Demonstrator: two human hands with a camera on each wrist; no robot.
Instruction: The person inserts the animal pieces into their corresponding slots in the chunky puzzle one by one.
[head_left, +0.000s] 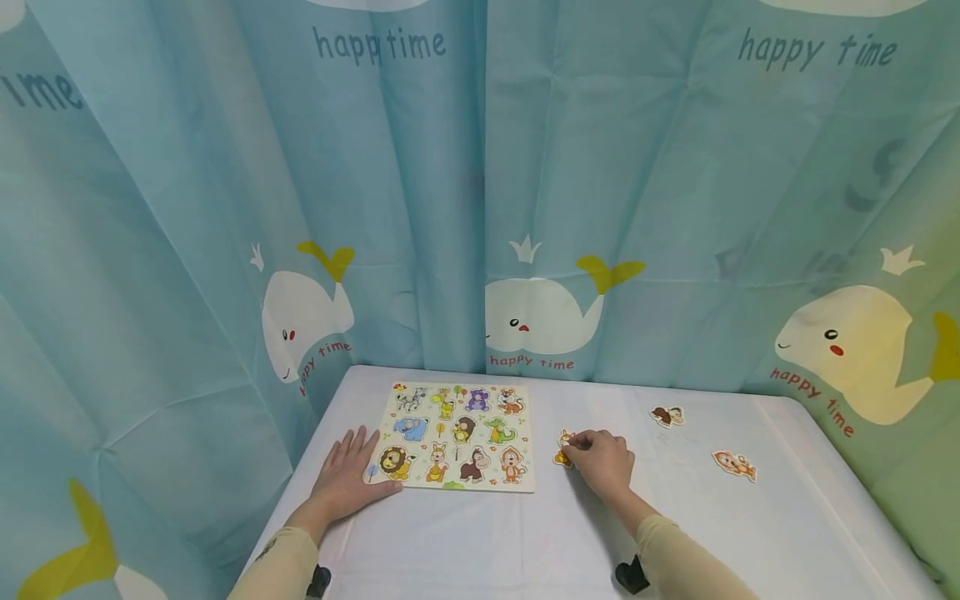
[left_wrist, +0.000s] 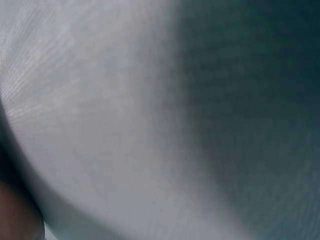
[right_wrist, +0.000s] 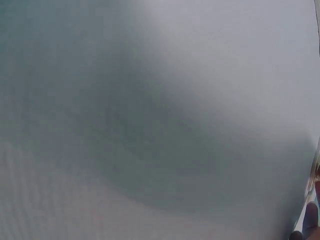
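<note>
A wooden animal puzzle board (head_left: 445,410) lies on the white table, with pictures of a lion, kangaroo, crocodile and several other animals. My left hand (head_left: 345,477) rests spread at its left edge, the thumb by the lower left corner. Just right of the board, my right hand (head_left: 602,461) pinches an orange-yellow kangaroo puzzle piece (head_left: 563,455) at its right side; the fingertips hide part of it. Both wrist views are blurred, mostly pale cloth and shadow, with only a bit of a hand at a lower corner.
Two loose pieces lie right of my right hand: a brown ape piece (head_left: 667,416) farther back and an orange monkey piece (head_left: 735,465) nearer the right side. A blue curtain (head_left: 450,208) with whales hangs behind the table (head_left: 480,550).
</note>
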